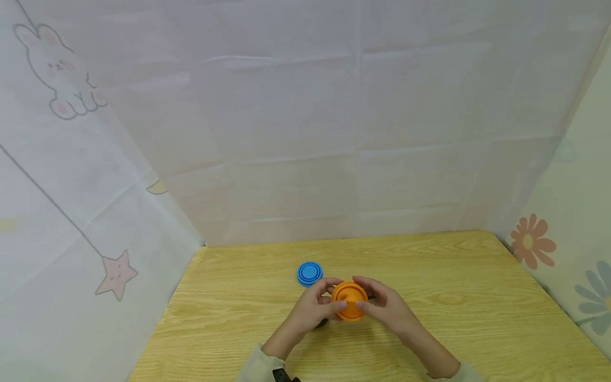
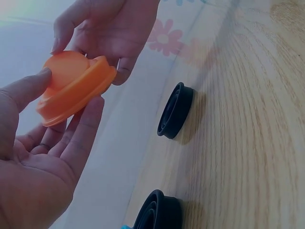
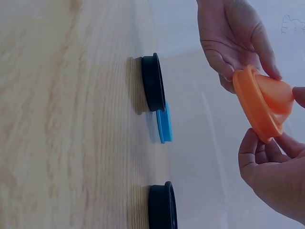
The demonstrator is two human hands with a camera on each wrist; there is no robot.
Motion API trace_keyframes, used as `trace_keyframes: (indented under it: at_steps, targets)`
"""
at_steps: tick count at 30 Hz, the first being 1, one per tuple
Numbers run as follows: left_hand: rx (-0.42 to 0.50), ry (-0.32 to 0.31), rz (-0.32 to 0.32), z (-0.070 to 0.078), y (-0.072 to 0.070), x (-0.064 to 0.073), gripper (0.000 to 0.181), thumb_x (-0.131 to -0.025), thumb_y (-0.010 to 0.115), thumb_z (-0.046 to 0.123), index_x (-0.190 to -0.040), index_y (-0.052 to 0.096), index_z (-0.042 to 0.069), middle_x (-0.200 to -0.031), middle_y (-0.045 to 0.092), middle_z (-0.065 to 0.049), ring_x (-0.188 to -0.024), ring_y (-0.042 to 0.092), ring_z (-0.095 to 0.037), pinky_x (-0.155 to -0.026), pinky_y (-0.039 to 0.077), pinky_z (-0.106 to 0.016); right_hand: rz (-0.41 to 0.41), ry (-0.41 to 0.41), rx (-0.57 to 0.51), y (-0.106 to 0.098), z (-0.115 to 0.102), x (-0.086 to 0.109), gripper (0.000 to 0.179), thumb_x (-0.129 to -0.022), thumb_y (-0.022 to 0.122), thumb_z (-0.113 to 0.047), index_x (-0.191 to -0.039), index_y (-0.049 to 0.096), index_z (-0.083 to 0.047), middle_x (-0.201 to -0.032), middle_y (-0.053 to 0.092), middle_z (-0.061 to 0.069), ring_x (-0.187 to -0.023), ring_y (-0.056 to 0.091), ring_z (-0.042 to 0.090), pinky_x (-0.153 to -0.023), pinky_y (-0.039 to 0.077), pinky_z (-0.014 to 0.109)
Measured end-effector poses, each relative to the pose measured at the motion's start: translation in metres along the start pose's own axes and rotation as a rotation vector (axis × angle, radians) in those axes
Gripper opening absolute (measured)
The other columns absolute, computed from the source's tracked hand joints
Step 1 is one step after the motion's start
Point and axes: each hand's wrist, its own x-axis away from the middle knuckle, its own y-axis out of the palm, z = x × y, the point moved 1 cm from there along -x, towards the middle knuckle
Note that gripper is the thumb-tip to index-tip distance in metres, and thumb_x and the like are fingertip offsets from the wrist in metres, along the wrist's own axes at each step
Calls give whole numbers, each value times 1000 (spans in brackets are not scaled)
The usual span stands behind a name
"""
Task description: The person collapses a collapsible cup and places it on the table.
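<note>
An orange collapsible cup (image 1: 350,301), folded down to a low ringed disc, is held above the table between both hands. My left hand (image 1: 307,307) grips its left side, thumb on the near face and fingers behind the rim. On the opposite side, my right hand (image 1: 389,305) pinches the rim the same way. In the left wrist view the cup's middle (image 2: 69,71) bulges out unevenly on one side, near the thumbs. Beyond the left hand lies a blue collapsed cup (image 1: 309,273), flat on the table with concentric rings showing.
Two low black ringed pieces (image 2: 176,112) stand apart on the wooden table (image 1: 229,297); the hands mostly cover them in the head view. In the right wrist view, one black piece (image 3: 152,83) overlaps the blue cup. Pale printed sheets (image 1: 286,132) surround the table's back and sides.
</note>
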Motion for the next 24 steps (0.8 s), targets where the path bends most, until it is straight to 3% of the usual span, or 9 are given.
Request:
trace_keyframes:
  at_steps: [4, 9, 15, 20, 24]
  targets:
    - [35, 32, 15, -2, -1, -1, 52, -97, 71, 17, -140, 45, 3, -116, 59, -10, -99, 70, -21, -87, 58, -53, 3, -1, -34, 1, 0, 0, 60, -101, 64, -12, -152, 36, 4, -136, 50, 29, -112, 62, 16, -92, 56, 27]
    - [71, 56, 6, -3, -1, -2, 53, -96, 72, 16, -137, 41, 4, -119, 59, -10, -102, 69, -22, -90, 56, -56, 34, 16, -29, 1, 0, -1, 61, -100, 66, -15, -150, 37, 5, -131, 53, 27, -108, 63, 16, -91, 56, 26]
    - [45, 58, -4, -5, -3, -3, 46, -97, 70, 17, -133, 47, 1, -117, 56, -11, -99, 70, -19, -87, 59, -48, 38, 15, -29, 1, 2, 1, 58, -100, 65, -14, -149, 40, 5, -126, 55, 26, -105, 64, 18, -89, 57, 27]
    - [2, 48, 5, -5, -4, -4, 46, -101, 66, 22, -138, 53, -1, -117, 57, -11, -96, 72, -19, -88, 57, -54, 24, 22, -28, -1, 4, 1, 58, -101, 64, -14, -149, 39, 6, -128, 54, 27, -107, 64, 17, -90, 57, 27]
    - [-31, 34, 26, -6, -3, -4, 46, -100, 66, 24, -138, 56, 1, -114, 59, -10, -95, 72, -20, -88, 55, -59, 42, 74, -20, -1, 5, 1, 55, -103, 61, -22, -149, 42, 2, -135, 54, 24, -114, 62, 15, -93, 55, 26]
